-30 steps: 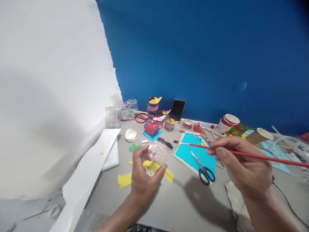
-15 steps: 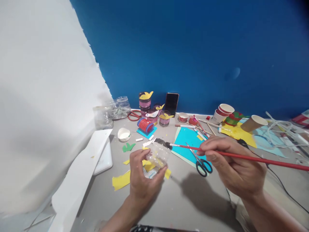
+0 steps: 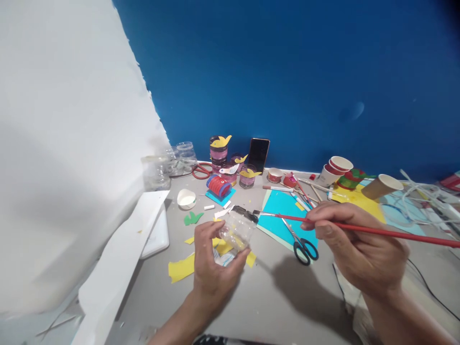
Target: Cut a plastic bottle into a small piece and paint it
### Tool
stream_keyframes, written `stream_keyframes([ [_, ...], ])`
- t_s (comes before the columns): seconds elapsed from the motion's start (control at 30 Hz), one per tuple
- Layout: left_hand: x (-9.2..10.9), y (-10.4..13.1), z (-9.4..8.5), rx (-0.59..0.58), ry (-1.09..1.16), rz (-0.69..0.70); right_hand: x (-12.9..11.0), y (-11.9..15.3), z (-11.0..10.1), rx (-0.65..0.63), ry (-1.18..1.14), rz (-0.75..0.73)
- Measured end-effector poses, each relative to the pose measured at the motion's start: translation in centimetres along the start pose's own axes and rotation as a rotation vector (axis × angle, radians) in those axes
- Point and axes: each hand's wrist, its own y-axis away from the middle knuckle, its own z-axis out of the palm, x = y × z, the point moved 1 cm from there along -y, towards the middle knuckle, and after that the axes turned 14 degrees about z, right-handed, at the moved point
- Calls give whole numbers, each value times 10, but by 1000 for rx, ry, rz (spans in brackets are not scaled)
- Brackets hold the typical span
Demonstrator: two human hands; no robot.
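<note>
My left hand [image 3: 215, 254] is wrapped round a clear plastic cup [image 3: 240, 230], which looks like a cut bottle piece. The cup is tilted, with a band of black paint along its far rim. Between the fingertips of my right hand [image 3: 355, 249] is a long red paintbrush [image 3: 381, 231]. Its dark bristles are close beside the black band; I cannot tell whether they touch it. Beneath the cup lie yellow paper scraps [image 3: 181, 268]. Scissors [image 3: 304, 249] with black handles rest on blue paper [image 3: 278, 211], left of my right hand.
Painted cups with yellow paper birds [image 3: 247, 176] stand at the back by a phone [image 3: 258, 155]. Paper cups [image 3: 336, 168] and a brown cup [image 3: 381, 187] are at the right. Clear plastic cups [image 3: 156, 172] stand at the left, above a long white sheet [image 3: 118, 268].
My right hand has drawn the brush slightly to the right, away from the cup's black band. The cup has turned a little in my left hand. The whole view has shifted slightly.
</note>
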Motion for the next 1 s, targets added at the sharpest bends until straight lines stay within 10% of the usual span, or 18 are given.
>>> stream_keyframes([
  [1.0, 2, 4, -6, -62, 110, -203, -18, -6, 3, -163, 73, -153],
])
